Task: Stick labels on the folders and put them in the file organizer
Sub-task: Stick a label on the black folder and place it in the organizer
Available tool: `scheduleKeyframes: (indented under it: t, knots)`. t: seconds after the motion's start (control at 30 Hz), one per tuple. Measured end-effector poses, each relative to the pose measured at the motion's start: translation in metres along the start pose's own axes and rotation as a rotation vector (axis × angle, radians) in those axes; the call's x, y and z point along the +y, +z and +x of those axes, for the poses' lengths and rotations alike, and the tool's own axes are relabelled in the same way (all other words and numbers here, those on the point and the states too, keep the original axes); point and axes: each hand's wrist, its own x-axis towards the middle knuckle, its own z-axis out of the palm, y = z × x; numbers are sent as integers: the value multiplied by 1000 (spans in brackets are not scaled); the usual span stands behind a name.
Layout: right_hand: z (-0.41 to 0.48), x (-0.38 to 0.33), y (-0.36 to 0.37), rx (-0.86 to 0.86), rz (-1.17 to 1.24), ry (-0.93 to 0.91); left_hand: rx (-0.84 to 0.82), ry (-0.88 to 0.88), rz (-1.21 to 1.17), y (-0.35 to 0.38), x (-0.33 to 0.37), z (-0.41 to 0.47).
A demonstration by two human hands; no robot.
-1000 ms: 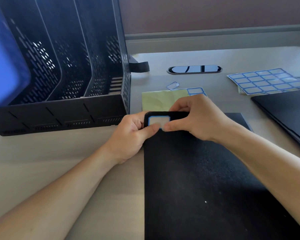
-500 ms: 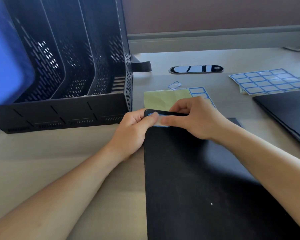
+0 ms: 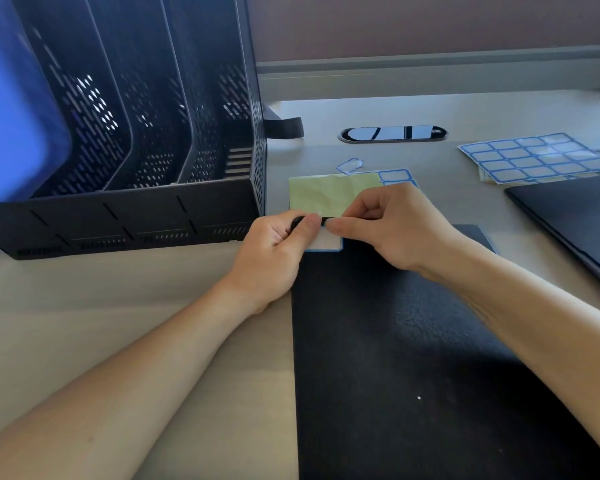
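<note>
The white, blue-edged label sits on the far left corner of the black folder, which lies flat on the surface. The left hand has its fingers curled narrow, pinching that corner. The right hand pinches the label at the folder's far edge, and the two hands' fingertips almost touch. Left of the fingers stands the file organizer.

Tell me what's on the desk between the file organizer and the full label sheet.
In the head view: a yellow-green backing sheet, a loose label and an oval cable port.
</note>
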Motion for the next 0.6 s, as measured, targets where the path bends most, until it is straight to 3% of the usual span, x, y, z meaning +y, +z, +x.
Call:
scheduleKeyframes:
  t: [0.2, 0.37, 0.6]
  knots:
    - [0, 0, 1, 15, -117, -50, 14, -55, -95, -3, -1, 2]
    - [2, -11, -31, -9, -544, -49, 130, -165, -261, -6, 5, -1]
    - [-26, 19, -90, -4, -643, 266, 216, -83, -240, -7, 3, 1]
